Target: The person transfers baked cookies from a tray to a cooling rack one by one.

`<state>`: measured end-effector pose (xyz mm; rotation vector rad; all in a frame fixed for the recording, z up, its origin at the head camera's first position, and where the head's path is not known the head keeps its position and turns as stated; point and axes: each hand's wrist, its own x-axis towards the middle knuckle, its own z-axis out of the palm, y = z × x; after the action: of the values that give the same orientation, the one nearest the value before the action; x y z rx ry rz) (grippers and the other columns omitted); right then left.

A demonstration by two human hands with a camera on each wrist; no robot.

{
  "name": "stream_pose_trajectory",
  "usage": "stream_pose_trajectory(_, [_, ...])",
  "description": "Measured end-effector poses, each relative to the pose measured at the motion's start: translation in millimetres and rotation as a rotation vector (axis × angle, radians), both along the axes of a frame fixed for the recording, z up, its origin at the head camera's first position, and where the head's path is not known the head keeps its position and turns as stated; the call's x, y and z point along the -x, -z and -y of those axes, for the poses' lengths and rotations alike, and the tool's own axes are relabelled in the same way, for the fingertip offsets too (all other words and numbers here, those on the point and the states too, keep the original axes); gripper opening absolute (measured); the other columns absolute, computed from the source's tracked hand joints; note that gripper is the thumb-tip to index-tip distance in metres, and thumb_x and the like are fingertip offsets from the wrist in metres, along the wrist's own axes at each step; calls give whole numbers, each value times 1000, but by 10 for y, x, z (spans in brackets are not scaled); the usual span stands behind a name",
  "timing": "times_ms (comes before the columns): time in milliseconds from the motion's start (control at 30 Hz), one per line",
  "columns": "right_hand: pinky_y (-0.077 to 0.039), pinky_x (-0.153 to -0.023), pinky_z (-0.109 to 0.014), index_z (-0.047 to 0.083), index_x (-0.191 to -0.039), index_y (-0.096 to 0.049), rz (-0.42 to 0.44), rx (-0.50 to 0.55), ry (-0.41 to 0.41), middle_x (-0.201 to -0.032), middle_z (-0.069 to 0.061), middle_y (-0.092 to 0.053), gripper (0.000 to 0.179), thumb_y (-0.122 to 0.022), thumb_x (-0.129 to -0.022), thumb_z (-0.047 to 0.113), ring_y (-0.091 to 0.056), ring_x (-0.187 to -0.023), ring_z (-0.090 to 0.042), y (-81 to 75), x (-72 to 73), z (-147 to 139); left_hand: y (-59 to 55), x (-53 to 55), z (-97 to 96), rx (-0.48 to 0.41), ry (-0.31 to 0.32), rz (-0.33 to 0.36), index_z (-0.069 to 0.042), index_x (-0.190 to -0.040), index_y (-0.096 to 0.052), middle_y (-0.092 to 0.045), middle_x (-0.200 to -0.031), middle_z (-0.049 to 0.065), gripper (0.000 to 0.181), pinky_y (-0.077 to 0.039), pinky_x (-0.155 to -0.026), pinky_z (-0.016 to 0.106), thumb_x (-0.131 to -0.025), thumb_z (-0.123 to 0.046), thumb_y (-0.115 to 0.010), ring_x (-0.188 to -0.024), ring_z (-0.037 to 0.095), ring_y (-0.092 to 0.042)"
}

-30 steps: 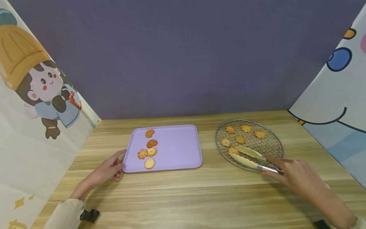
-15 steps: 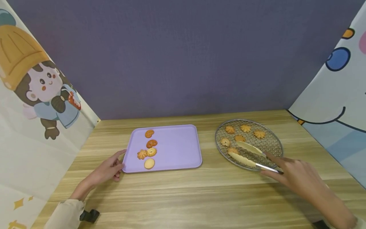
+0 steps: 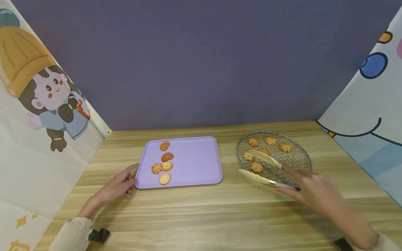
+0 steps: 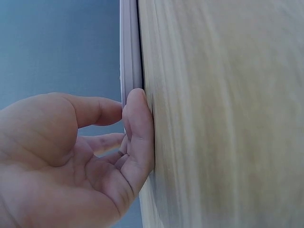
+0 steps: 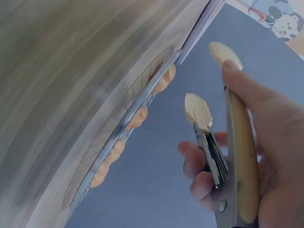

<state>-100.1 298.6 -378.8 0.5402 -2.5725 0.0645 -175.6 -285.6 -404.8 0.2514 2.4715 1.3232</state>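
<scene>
My right hand (image 3: 317,191) holds a pair of tongs (image 5: 242,166) with cream tips. The tongs stand spread with nothing between their tips. In the head view one tip overlaps a round cookie (image 3: 265,152) on the round wire rack (image 3: 292,167); the other lies just outside the rack's near-left rim. A star-shaped cookie (image 3: 257,167) shows between the two arms. My left hand (image 3: 117,184) grips the left edge of the lilac tray (image 3: 198,160), thumb and fingers at its rim. The left wrist view shows the thumb (image 4: 102,110) against that rim.
Several cookies lie in the tray's left half, among them a plain round cookie (image 3: 164,179) and a pretzel-shaped cookie (image 3: 167,157). A ring cookie (image 3: 248,155) and more star-shaped ones sit on the rack. A dark panel (image 3: 201,62) stands behind the wooden table (image 3: 194,216).
My right hand has moved left with the tongs, and their tips have spread wider. The near star-shaped cookie, partly covered before, now shows whole. The left hand stays at the tray.
</scene>
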Motion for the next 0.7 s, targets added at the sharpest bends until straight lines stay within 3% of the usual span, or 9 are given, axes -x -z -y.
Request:
stream_pose_trajectory(100, [-19,-35,-15,12,-135,-60,21,-18,23,-90,-17,-72,87,-76,-70,67,-30,-43,-4,-7,2,67,-9,6,-8,4,1,-1,0,-156,-18,-50,-83,13,62,-59,-57,33,-102,-4,-48,-67,18,-52])
stream_pose_trajectory(267, [-21,-36,-13,9,-137,-57,12,-15,-8,-95,-20,-71,94,-75,-68,71,-42,-46,-8,-2,32,139,-7,7,-6,8,0,-1,0,-156,-18,-50,-83,13,62,-59,-57,33,-102,-3,-48,-67,18,-52])
stream_pose_trajectory(500, [-29,-36,-15,5,-134,-60,-51,10,-80,-100,-23,-71,94,-75,-68,71,-63,-58,-28,-22,88,230,-10,5,-7,4,1,0,0,-157,-18,-50,-84,13,62,-59,-57,34,-103,-4,-48,-67,18,-52])
stream_pose_trajectory(600, [-24,-37,-13,6,-135,-60,-57,5,-92,-100,-23,-71,95,-72,-69,73,-60,-55,-24,-38,105,291,-19,2,-10,3,4,1,0,-157,-18,-49,-83,13,62,-59,-57,34,-103,-4,-48,-67,18,-52])
stream_pose_trajectory(700, [-26,-37,-14,6,-137,-58,-63,5,-122,-99,-23,-71,95,-67,-73,76,-60,-55,-24,-50,123,362,-30,-3,-16,2,7,2,0,-156,-18,-49,-83,13,61,-59,-57,34,-103,-3,-48,-67,18,-52])
